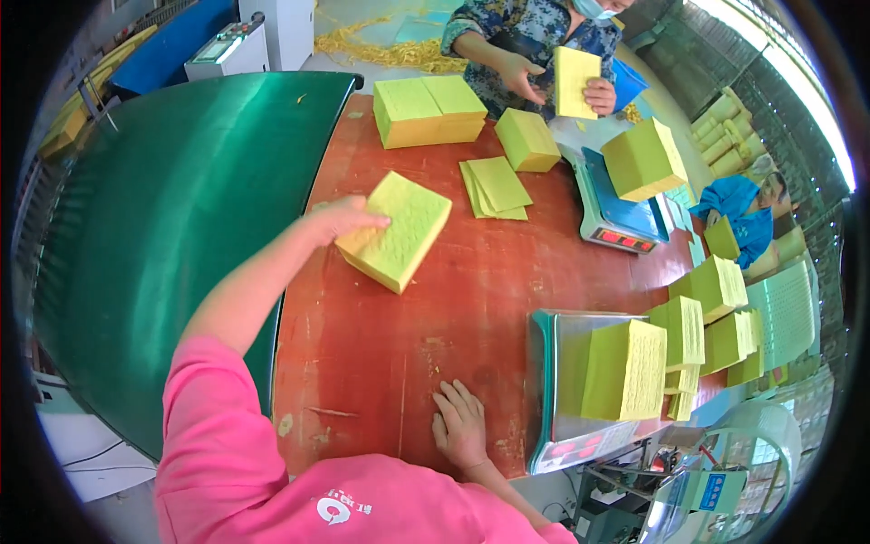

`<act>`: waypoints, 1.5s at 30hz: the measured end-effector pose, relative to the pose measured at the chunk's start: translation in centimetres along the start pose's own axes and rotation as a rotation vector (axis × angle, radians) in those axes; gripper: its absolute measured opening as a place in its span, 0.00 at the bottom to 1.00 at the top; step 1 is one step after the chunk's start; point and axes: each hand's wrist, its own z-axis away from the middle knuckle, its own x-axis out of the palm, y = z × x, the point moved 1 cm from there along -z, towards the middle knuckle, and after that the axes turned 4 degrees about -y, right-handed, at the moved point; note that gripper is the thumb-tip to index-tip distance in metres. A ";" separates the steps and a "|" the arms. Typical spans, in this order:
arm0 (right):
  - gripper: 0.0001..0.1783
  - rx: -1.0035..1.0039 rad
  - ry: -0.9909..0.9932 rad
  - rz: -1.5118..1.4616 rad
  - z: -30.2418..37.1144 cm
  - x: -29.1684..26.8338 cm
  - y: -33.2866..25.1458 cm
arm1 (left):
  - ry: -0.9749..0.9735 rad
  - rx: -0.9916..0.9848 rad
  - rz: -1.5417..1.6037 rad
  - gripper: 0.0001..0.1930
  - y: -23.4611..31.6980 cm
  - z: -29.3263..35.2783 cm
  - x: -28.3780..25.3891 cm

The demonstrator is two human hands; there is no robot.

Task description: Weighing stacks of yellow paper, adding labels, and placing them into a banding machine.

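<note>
Holds a thick yellow paper block [403, 222] tilted in the left hand [340, 220], over the left part of the red table [480, 281] and near the green conveyor belt [172, 208]. Pinches it one-handed at the left corner, thumb pressed along the upper face, other fingers hidden behind and below; looks firmly closed on the paper. Can't tell from this view about contact between the lower corner and the tabletop. Rests the right hand [462, 426] palm down near the close edge of the table, fingers loosely spread, nothing held, left of the near scale [542, 390] and its standing yellow stack [630, 372]. Faces loose yellow sheets [498, 186] and a far scale [589, 218] bearing a large block [645, 159], with a co-worker [544, 54] across the table also handling a block. Judging by scales and stacks, seems to be at the carrying step of a weigh-and-stack job, between pick-up and set-down. Calls next for levelling the block, bringing the right hand to the free side as support, and choosing a bare patch of table, given the occupied near scale. Risks fanning or slipping sheets with only one corner gripped.
</note>
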 end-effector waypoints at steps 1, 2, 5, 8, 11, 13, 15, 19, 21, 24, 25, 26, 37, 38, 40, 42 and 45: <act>0.22 -0.008 0.008 -0.010 0.1 0.0 -0.1 | 0.020 -0.012 -0.032 0.22 -0.1 1.3 1.4; 0.22 -0.009 0.010 -0.009 0.2 0.0 -0.1 | 0.019 -0.008 -0.043 0.22 -0.4 2.2 3.0; 0.21 -0.016 0.023 -0.022 0.3 -0.2 -0.1 | -0.111 0.051 -0.005 0.25 -1.7 4.3 6.5; 0.20 -0.025 0.025 -0.037 0.6 0.0 0.2 | -0.084 0.099 0.023 0.32 -2.0 5.4 8.0; 0.20 -0.026 0.038 -0.055 0.9 -0.1 0.4 | 0.351 0.209 -0.574 0.40 -1.2 6.3 8.7; 0.20 -0.030 0.043 -0.067 0.8 -0.1 0.5 | 0.407 0.310 -0.668 0.43 -0.3 7.4 9.3; 0.19 -0.038 0.042 -0.063 0.6 -0.1 0.4 | 0.463 0.405 -0.753 0.46 0.8 8.7 10.2; 0.19 -0.039 0.031 -0.082 0.4 -0.3 0.4 | 0.370 0.582 -1.117 0.46 2.9 10.0 14.3; 0.19 -0.006 0.031 -0.058 0.8 -0.2 0.7 | 0.296 0.597 -1.214 0.45 2.6 9.5 16.0; 0.19 -0.026 0.027 -0.078 0.4 -0.3 0.3 | 0.217 0.624 -1.300 0.44 1.2 9.0 16.6; 0.19 -0.027 0.023 -0.080 0.4 -0.2 0.3 | 0.218 0.620 -1.299 0.44 1.1 8.9 16.7; 0.19 -0.024 0.026 -0.084 0.4 -0.2 0.3 | 0.214 0.619 -1.296 0.44 0.9 8.8 16.8; 0.19 -0.031 0.018 -0.084 0.2 -0.3 0.2 | 0.289 0.700 -1.272 0.31 0.2 8.6 17.1; 0.19 -0.027 0.018 -0.083 0.2 -0.3 0.2 | 0.291 0.697 -1.270 0.31 0.2 8.6 17.1; 0.19 -0.019 0.018 -0.083 0.2 -0.3 0.2 | 0.294 0.687 -1.273 0.30 0.3 8.5 17.2; 0.19 -0.017 0.015 -0.079 0.3 -0.3 0.4 | 0.312 0.667 -1.271 0.30 0.2 8.4 16.8; 0.19 -0.011 0.023 -0.095 0.3 -0.3 0.4 | 0.361 0.621 -1.301 0.30 0.5 8.1 15.5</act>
